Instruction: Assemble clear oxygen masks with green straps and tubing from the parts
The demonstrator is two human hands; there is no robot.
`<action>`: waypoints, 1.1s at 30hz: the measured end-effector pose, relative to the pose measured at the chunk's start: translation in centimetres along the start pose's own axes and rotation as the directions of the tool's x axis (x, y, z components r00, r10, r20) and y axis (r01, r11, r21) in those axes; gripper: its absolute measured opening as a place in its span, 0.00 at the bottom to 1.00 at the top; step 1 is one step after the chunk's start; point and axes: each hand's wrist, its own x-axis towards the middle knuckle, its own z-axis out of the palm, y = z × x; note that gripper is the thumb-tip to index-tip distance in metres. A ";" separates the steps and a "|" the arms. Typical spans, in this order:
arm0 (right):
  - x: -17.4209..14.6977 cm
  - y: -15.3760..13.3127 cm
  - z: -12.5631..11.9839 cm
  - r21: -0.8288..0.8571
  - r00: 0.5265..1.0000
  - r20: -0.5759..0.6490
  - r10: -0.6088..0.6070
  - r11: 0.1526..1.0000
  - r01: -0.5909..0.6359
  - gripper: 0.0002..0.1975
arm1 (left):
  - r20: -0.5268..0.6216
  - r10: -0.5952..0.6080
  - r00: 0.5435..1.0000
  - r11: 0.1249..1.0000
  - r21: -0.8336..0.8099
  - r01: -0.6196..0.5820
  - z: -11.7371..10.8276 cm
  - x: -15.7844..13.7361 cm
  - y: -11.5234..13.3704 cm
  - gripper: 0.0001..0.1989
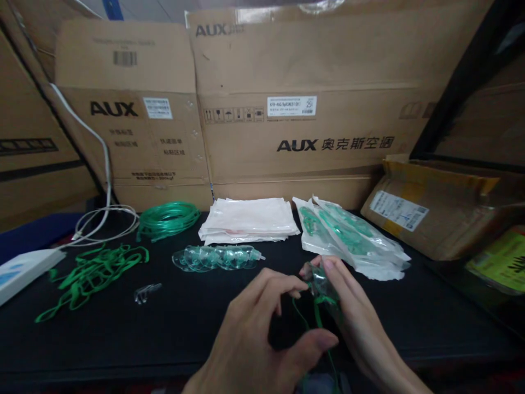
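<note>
A transparent oxygen mask (322, 282) is held in my right hand (355, 314), thumb on one side and fingers behind it. A green elastic strap (319, 317) hangs from the mask toward the front edge. My left hand (258, 328) is just to the left, thumb spread away from curved fingers. Its index fingertip reaches the mask's left side; whether it touches is hard to tell. Further back lies a row of several transparent masks (217, 258). Tangled green elastic straps (98, 271) and a few small transparent plastic pieces (145, 294) lie to the left.
Behind the masks are a coil of green tubing (168, 219), a stack of white packets (250, 219) and bagged green masks (344, 232). An open carton (435, 205) stands right, a white power strip (28, 271) left. Large cardboard sheets (303, 71) wall off the back of the black table (172, 339).
</note>
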 end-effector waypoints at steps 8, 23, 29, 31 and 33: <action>0.1 1.5 -0.3 -0.185 0.993 0.099 0.070 0.981 -0.051 0.27 | 0.225 -0.103 0.969 0.991 -0.060 0.119 2.4 1.5 -3.0 0.02; -1.3 2.6 -0.8 -0.586 0.730 0.322 -0.603 0.479 0.654 0.11 | 0.240 -0.335 0.911 0.922 -0.116 0.369 1.5 1.2 -2.9 0.15; -1.7 2.7 -0.4 -0.597 0.681 0.329 -0.654 0.414 0.687 0.17 | 0.255 -0.326 0.910 0.924 -0.119 0.365 1.4 1.1 -2.7 0.16; -1.6 2.9 -0.4 -0.596 0.721 0.324 -0.612 0.460 0.659 0.15 | 0.259 -0.304 0.917 0.934 -0.111 0.341 1.3 1.1 -2.6 0.15; -1.5 3.0 -0.5 -0.601 0.771 0.285 -0.570 0.520 0.607 0.12 | 0.270 -0.272 0.924 0.947 -0.093 0.306 1.3 1.0 -2.5 0.13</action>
